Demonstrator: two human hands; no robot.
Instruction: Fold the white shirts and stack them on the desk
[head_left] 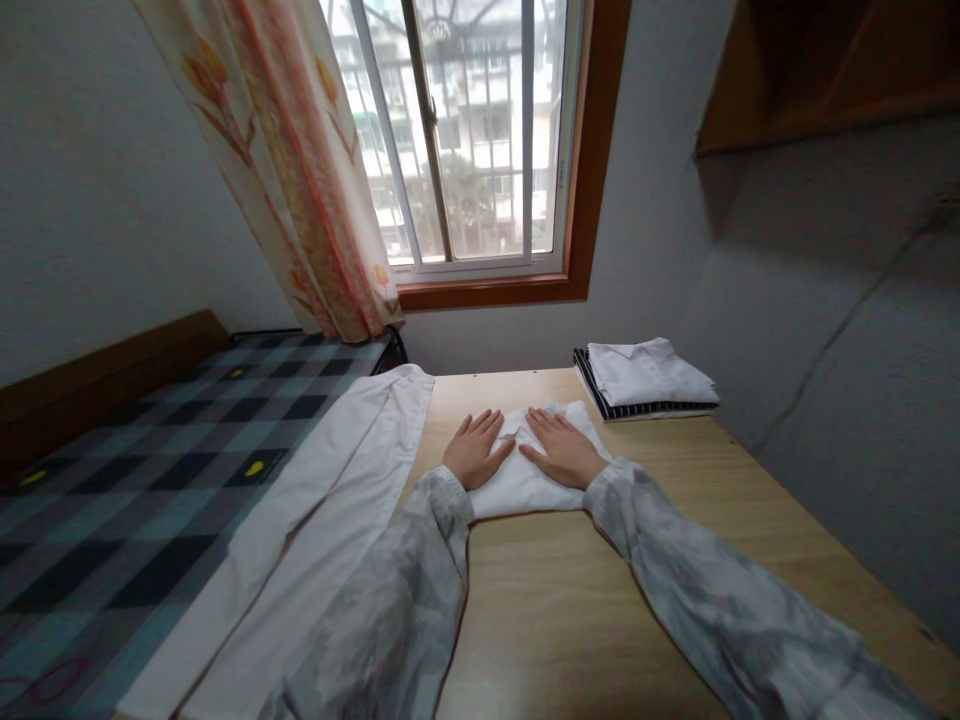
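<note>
A white shirt, folded into a compact rectangle, lies on the wooden table. Flat on its left side rests my left hand, fingers stretched out and pointing away from me. My right hand presses flat on the right side, its fingers also extended. Both thumbs point inward, with a strip of the white cloth showing between them. Neither hand grips anything. The palms hide part of the folded cloth.
Folded clothes, white over black striped, are stacked at the table's back right corner. A long white garment lies along the left edge, beside a bed with a checked cover. Behind are a window and a flowered curtain.
</note>
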